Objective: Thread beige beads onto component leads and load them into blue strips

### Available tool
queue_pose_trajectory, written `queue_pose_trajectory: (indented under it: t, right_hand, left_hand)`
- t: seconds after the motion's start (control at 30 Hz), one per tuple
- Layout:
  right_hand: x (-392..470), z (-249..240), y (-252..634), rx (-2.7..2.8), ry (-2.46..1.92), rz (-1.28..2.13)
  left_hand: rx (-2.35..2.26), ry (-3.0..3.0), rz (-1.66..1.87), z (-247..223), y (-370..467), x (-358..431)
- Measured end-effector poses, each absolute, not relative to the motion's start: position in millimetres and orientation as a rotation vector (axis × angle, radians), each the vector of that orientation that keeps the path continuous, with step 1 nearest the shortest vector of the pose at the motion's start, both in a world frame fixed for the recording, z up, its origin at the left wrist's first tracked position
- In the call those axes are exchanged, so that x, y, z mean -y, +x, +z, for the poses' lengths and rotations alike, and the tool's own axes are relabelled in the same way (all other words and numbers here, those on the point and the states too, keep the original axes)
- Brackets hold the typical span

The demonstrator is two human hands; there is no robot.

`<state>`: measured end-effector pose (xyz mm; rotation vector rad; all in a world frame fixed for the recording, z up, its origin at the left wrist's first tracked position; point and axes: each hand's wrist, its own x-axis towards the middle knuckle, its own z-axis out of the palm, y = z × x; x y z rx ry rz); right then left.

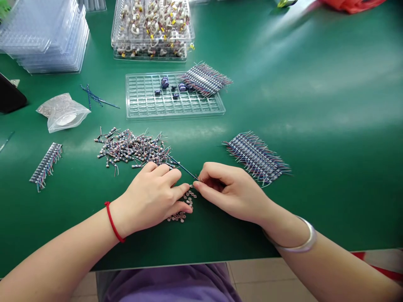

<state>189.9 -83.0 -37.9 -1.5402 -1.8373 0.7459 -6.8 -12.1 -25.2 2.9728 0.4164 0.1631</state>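
Observation:
My right hand (pixel 231 191) pinches the near end of a thin blue stick (pixel 184 167) between thumb and fingertips. The stick slants away to the left, its far end by a loose pile of small wired parts (pixel 132 147). Beside it, my left hand (pixel 157 195) rests low over the table, thumb and index finger apart. Its index fingertip touches or nearly touches the small round discs (pixel 189 197) scattered between my hands. More discs lie partly under the left thumb. Beyond my right hand is a neat block of wired parts (pixel 256 157) in rows.
A clear compartment tray (pixel 141 107) holds dark blue pieces and another wired block (pixel 206 79). Behind stand a filled tray stack (pixel 154 29) and stacked clear trays (pixel 47 37). Leftward lie a plastic bag (pixel 64 113), a short wired row (pixel 47 165) and blue twisted sticks (pixel 96 98).

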Motion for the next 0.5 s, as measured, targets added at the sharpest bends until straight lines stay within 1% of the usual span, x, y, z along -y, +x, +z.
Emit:
queue_pose_trajectory:
  t: [0.5]
  right_hand:
    - [82.9, -36.7, 189.3, 1.844, -1.542, 0.75]
  left_hand:
    - [-0.421, 2.972, 0.158, -26.8, -7.0, 12.4]
